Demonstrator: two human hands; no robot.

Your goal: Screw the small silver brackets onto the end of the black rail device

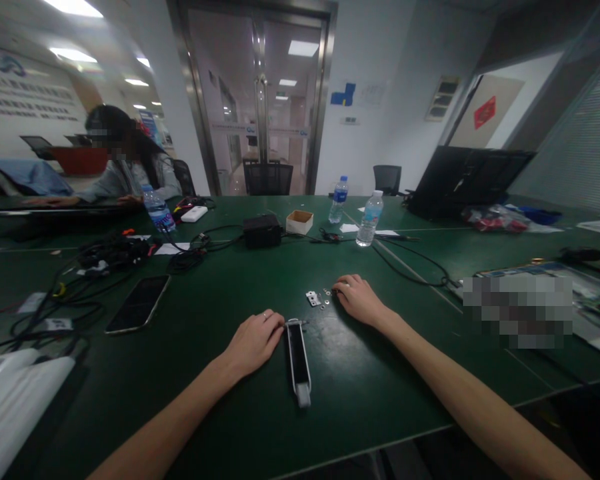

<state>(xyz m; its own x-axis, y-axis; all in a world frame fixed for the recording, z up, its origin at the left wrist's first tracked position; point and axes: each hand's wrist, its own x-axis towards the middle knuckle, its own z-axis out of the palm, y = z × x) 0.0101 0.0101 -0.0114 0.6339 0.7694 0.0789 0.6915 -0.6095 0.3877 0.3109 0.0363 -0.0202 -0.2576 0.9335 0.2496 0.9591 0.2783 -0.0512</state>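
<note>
A long, narrow object [299, 357] with a white frame, dark middle and pale grey near end lies on the green table. My left hand [257, 340], wearing a ring, is at its upper left edge, fingers bent and close together against it. A thin metal piece [303, 323] sticks out to the right at its far end. My right hand [359, 298] rests farther right with fingers curled down over a small dark item I cannot make out. Just left of those fingers are a silver metal plate with holes [313, 299] and several small washer-like parts [327, 303].
A phone [139, 303] and tangled cables [115, 250] lie left. Farther back stand a black box [262, 231], an open small carton [299, 223] and water bottles [369, 219]. A circuit board [593, 307] lies right. Another person [130, 160] sits across at far left.
</note>
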